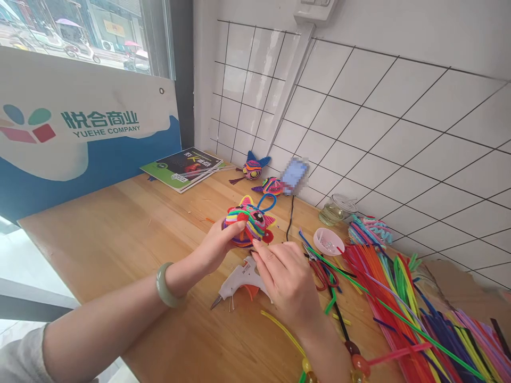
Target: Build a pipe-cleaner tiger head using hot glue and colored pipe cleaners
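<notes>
Here the left hand (pixel 217 246) cups the pipe-cleaner figure (pixel 249 221), right hand (pixel 285 276) seemingly touching.

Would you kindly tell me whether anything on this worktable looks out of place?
Nothing spilled or broken. The glue gun lies on its side on the table beneath the right hand, below the pipe-cleaner figure in the left hand; a yellow pipe cleaner lies apart from the pile.

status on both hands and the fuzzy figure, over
Left hand grips multicoloured pipe-cleaner figure above wooden table. Right hand touching its red front. White glue gun lies under hands.
</notes>
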The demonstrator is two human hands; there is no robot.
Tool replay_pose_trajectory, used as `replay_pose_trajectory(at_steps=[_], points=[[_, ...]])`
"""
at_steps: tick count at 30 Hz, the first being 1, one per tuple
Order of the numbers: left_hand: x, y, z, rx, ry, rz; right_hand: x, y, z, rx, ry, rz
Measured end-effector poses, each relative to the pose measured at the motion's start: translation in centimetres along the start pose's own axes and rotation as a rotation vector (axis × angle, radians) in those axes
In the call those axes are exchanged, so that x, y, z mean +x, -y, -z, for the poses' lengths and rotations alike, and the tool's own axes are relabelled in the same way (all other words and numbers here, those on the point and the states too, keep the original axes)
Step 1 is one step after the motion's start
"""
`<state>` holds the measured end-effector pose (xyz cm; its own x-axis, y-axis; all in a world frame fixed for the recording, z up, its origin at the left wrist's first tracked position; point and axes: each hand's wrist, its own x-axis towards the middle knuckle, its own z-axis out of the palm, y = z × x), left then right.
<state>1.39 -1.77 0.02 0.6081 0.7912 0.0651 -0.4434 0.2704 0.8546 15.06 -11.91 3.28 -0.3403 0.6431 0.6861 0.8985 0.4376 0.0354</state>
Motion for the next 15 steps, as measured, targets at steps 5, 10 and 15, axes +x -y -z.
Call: replay_pose_trajectory(at_steps=[5,10,15], points=[[0.04,-0.27,0.14,-0.012,-0.019,0.005,-0.3,-0.2,-0.01,0.019,0.014,0.003],[-0.06,-0.51,-0.22,0.007,0.022,0.043,-0.41,-0.22,0.01,0.02,0.015,0.004],[-0.06,-0.56,-0.22,0.0,0.037,0.05,-0.32,-0.33,0.05,0.024,-0.001,0.012]])
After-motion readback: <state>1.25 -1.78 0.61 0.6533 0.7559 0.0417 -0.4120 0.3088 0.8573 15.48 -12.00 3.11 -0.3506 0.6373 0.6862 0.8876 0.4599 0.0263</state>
